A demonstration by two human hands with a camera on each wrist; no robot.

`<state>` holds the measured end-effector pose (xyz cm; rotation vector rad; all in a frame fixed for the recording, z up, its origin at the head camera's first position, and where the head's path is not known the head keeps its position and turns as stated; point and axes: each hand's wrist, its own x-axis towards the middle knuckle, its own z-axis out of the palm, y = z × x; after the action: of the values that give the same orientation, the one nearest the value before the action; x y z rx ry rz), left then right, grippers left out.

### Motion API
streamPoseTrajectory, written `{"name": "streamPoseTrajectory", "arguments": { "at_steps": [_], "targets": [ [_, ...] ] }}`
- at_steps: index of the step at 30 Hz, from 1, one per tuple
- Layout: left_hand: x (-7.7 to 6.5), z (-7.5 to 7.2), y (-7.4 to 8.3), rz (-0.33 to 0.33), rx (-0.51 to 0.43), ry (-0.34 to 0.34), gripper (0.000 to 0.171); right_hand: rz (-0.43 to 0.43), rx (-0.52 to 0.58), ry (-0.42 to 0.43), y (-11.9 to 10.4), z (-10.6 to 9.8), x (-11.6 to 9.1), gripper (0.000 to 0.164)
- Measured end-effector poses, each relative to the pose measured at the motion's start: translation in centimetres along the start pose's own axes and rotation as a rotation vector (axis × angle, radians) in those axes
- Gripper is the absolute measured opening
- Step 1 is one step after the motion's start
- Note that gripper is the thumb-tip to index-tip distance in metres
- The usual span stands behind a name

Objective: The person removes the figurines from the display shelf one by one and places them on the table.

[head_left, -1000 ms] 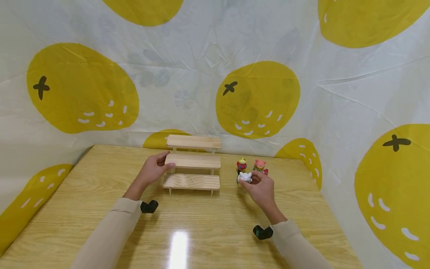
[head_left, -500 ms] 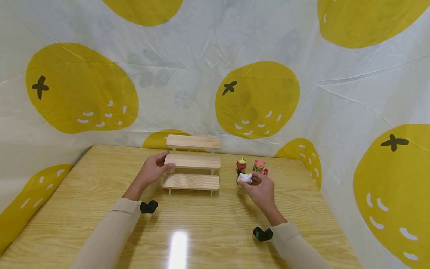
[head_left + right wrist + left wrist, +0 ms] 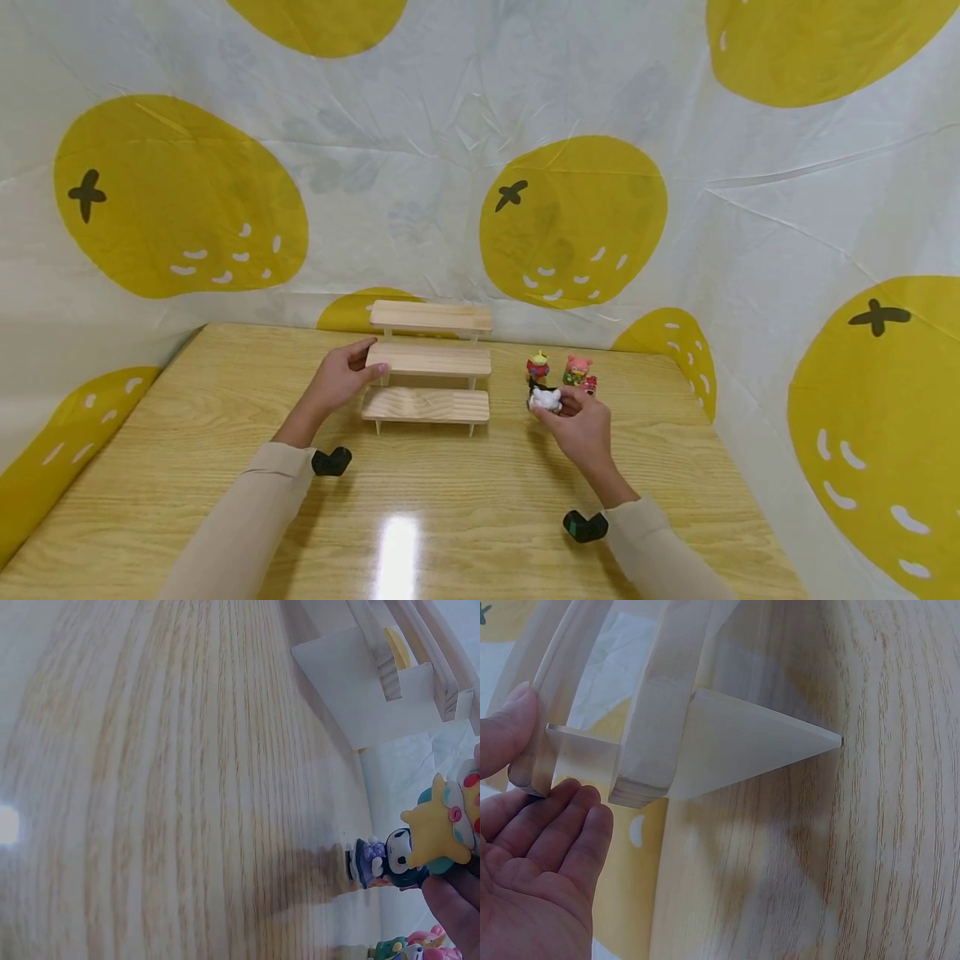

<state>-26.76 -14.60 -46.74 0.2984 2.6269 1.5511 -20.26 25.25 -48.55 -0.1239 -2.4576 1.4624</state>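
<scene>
My left hand [image 3: 339,383] holds the left end of the middle board of a three-tier wooden display stand [image 3: 431,361]. In the left wrist view, the thumb [image 3: 517,709] lies on one face of the board and the fingers [image 3: 559,821] bend at its other side. Right of the stand, my right hand [image 3: 588,425] pinches a small figurine [image 3: 546,400], white from above. Its other side shows a yellow star-shaped part [image 3: 435,834] with teal around it in the right wrist view. Just behind is a dark-headed figurine [image 3: 397,859] in purple, partly hidden from the head view.
A green-headed figurine in red [image 3: 537,367], a pink figurine [image 3: 577,369] and a small red one [image 3: 589,386] stand beyond my right hand. The wooden table [image 3: 465,517] meets a white curtain with yellow fruit prints [image 3: 573,221] at the back and sides.
My right hand and the white-backed figurine have shifted very slightly, and more of the dark-headed figurine shows behind it. The left hand keeps its hold on the stand.
</scene>
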Motion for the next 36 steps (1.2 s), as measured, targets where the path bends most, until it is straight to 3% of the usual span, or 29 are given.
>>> {"name": "streamPoseTrajectory", "arguments": {
  "at_steps": [22, 36],
  "targets": [
    [0.00, 0.14, 0.00, -0.005, -0.010, -0.004, 0.077, -0.015, -0.066, -0.010, 0.34, 0.06, -0.42, 0.036],
    [0.01, -0.11, 0.07, -0.012, -0.012, -0.008, 0.078, -0.029, -0.029, 0.002, 0.18, 0.04, -0.45, 0.033]
  ]
}}
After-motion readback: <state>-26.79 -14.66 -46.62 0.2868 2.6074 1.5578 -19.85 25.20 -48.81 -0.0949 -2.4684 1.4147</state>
